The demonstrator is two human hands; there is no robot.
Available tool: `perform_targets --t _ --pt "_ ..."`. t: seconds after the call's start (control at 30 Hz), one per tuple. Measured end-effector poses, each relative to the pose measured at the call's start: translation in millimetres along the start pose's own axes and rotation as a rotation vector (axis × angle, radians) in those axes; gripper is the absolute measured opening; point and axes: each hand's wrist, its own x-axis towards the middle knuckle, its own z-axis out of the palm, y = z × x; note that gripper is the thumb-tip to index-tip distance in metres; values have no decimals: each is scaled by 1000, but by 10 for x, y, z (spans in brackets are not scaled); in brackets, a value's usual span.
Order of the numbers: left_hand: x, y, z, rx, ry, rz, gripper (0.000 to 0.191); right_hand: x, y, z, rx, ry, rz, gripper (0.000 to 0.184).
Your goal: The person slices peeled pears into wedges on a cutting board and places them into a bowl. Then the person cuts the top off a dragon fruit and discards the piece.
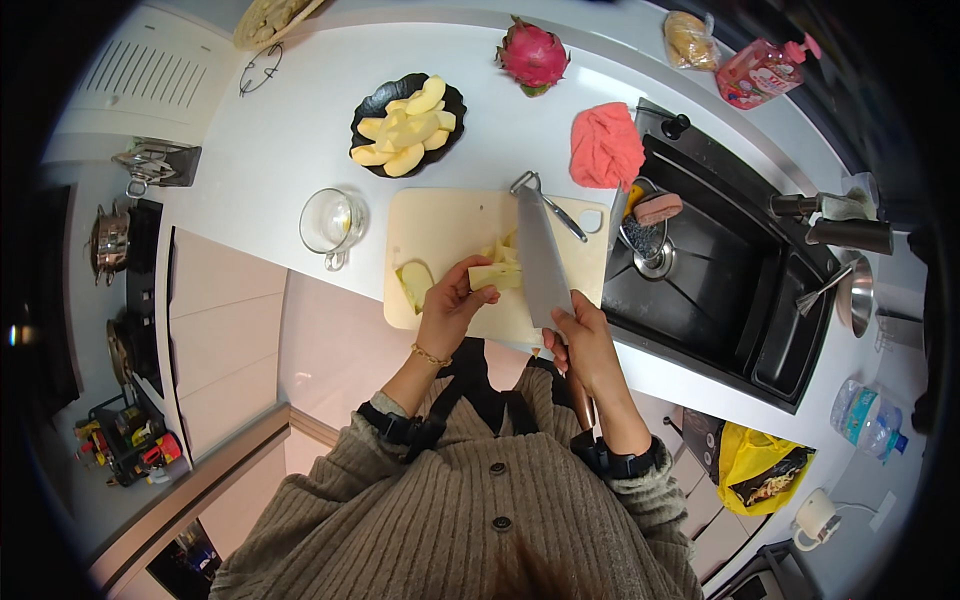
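My left hand (457, 296) pinches a pale apple piece (495, 277) above the cutting board (439, 225). In my right hand (589, 337) is a broad kitchen knife (544, 259), its blade pointing away from me and touching or close beside the piece. Pale peels or scraps (499, 247) lie partly hidden behind the blade. Another apple piece with skin (415, 286) rests at the board's left. A metal peeler (555, 210) lies at the board's top right, partly behind the knife tip. Beyond the board, a black scalloped plate (386, 94) holds several peeled apple slices (409, 129).
A glass mug (330, 221) stands left of the board. A dragon fruit (532, 57) and a coral cloth (606, 146) lie farther back. To the right is a black sink (697, 277) with a pink sponge (658, 208) and a strainer inside. The counter's front edge runs close before me.
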Motion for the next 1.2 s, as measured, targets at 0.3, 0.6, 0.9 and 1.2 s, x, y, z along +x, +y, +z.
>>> perform_targets --t 0.3,0.6,0.9,1.2 --pt "-18 20 26 -10 20 -19 38 -17 28 21 4 14 11 16" --pt "-63 17 28 40 -16 -16 38 52 38 39 69 -28 19 15" --pt "-92 36 99 92 -52 -9 41 167 -11 124 122 -20 80 17" --pt "-107 58 190 287 23 104 41 294 -6 225 33 71 8 33"
